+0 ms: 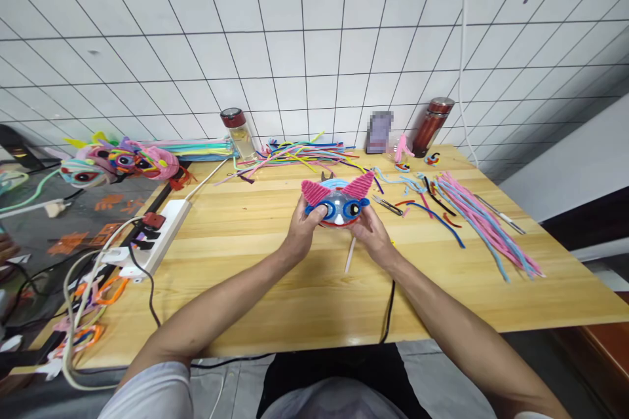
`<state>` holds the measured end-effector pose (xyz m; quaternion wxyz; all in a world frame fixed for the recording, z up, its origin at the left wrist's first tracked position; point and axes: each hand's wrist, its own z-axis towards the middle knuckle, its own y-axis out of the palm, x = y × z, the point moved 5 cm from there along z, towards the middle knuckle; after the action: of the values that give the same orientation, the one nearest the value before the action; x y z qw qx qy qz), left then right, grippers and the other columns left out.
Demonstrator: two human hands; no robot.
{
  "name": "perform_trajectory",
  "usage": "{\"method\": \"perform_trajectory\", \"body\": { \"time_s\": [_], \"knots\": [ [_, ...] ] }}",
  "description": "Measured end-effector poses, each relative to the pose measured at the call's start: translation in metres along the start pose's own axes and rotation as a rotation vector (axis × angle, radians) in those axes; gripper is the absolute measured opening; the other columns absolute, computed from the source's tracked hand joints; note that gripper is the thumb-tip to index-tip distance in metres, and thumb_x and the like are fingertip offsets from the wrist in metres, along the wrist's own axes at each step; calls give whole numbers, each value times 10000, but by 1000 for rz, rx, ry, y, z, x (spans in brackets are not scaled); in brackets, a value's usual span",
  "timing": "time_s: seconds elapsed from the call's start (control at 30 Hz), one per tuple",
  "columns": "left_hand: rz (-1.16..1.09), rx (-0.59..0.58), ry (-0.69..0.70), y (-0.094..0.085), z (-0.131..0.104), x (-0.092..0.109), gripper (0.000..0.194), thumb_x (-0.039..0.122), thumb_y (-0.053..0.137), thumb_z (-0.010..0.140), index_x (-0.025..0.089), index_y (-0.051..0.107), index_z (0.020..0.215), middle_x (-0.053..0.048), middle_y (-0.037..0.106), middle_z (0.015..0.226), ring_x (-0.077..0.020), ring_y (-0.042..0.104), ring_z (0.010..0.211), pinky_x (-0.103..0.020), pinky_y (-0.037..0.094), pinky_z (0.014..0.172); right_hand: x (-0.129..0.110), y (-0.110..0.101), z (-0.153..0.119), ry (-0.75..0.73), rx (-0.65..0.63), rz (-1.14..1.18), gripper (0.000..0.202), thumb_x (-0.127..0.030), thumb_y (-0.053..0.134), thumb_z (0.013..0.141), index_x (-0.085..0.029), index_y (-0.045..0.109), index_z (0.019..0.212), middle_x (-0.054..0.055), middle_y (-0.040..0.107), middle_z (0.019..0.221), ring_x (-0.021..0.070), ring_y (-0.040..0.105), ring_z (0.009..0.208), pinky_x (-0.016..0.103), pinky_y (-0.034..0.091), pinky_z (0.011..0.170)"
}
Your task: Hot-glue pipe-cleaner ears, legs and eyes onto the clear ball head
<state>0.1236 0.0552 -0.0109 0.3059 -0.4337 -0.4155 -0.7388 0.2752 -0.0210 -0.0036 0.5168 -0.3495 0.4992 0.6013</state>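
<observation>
Between my two hands, above the middle of the table, is a clear animal-head craft [338,207] with pink pipe-cleaner ears, blue-ringed eyes and a red edge below. My left hand [303,226] grips its left side, the thumb pressed by the blue eye ring. My right hand [372,234] is closed on its right side and lower edge; some of those fingers are hidden behind it. A white stick [350,255] lies below the craft, near my right hand. Small thread snips [388,205] rest on the table to its right.
Pink and blue pipe cleaners [486,226] lie at right, a mixed pile [304,154] at the back. A glass bottle [239,133], phone [379,133] and red thermos [432,126] stand by the wall. At left are a power strip [162,236] and finished craft heads [122,162].
</observation>
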Motion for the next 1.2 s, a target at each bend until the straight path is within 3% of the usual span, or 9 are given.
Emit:
{"method": "perform_trajectory", "body": {
  "time_s": [0.13, 0.4, 1.2],
  "knots": [
    [14, -17, 25, -5, 6, -2, 576, 566, 801, 878, 235, 675, 1332, -80, 718, 1383, -286, 655, 1314, -429, 474, 1196, 2, -6, 3, 89, 56, 80, 610, -767, 736, 868, -335, 710, 1299, 50, 764, 1358, 326, 744, 1221, 496, 653, 979],
    [11, -37, 33, -3, 6, -3, 577, 553, 787, 898, 228, 659, 1358, -88, 706, 1400, -288, 644, 1322, -430, 465, 1202, -2, -3, 6, 130, 150, 25, 593, -737, 807, 821, -321, 734, 1237, 43, 791, 1270, 300, 782, 1078, 438, 692, 858],
    [-22, 19, 4, 8, 2, 8, 632, 554, 838, 838, 216, 652, 1338, -82, 737, 1316, -285, 673, 1246, -424, 502, 1148, 1, -2, 4, 77, 211, 3, 475, -637, 791, 889, -299, 718, 1214, 24, 792, 1262, 276, 762, 1106, 420, 680, 899]
  ]
}}
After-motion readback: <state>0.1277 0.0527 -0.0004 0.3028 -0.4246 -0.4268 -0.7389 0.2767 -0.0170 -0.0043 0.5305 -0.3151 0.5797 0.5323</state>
